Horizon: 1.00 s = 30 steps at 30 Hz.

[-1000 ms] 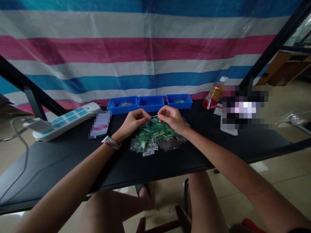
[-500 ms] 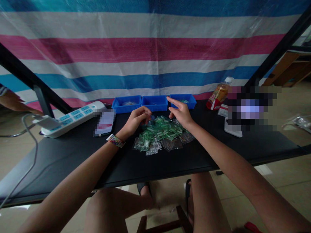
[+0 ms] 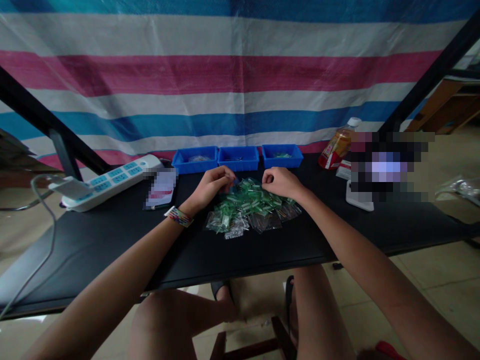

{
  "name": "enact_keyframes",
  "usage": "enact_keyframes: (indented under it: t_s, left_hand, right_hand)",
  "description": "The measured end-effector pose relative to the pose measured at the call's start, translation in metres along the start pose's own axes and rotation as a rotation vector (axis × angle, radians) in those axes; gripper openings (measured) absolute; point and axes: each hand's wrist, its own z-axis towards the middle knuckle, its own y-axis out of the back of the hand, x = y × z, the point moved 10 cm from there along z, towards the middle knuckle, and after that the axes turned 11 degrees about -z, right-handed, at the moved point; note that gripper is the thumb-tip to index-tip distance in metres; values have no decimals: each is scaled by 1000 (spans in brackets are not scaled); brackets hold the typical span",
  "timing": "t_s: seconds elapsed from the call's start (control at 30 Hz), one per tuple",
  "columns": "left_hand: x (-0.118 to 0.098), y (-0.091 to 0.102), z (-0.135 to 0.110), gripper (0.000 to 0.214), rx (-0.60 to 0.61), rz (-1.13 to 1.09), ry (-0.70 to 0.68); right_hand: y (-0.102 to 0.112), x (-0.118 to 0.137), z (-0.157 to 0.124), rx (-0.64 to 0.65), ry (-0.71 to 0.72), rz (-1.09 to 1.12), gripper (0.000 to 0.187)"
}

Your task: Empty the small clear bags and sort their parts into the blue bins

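Note:
A heap of small clear plastic bags, many with green pieces and some with thin metal-coloured pieces inside, lies on the black table. At the heap's upper left, my left hand is closed in a pinch on a bluish see-through small plastic bag, partly covered by the fingers. My right hand hovers over the heap's upper right with its fingers curled together; whatever they hold is hidden. Three blue bins stand behind the hands: a left bin, a middle bin and a right bin.
On the left are a white power strip with a plug and cable, and a phone. A bottle of reddish drink and a white device stand right, beside a blurred-out patch. A striped sheet hangs behind.
My right hand has come back from near the middle and right bins toward the heap, and its outstretched fingers have curled in. My left hand stays nearly in place.

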Motion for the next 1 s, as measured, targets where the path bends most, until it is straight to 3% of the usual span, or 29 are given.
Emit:
enact_keyframes:
  t_s: [0.23,0.57,0.63,0.77,1.0]
  left_hand:
    - [-1,-3,-3,21,9,23,22]
    - [-6,-3,-3,18,2,38,10]
    - [-7,-4,-4,19,3,46,7]
    - [-13,-8,-5,27,22,69,-19]
    - [-12,-11,-4,38,65,99,0]
  right_hand:
    - [-11,-2,4,47,5,-13,16]
    - [17,-8,11,-241,53,455,12]
    - [16,-4,12,-216,53,633,7]
    - [3,16,10,-111,89,926,25]
    - [-7,43,0,-48,124,1052,31]
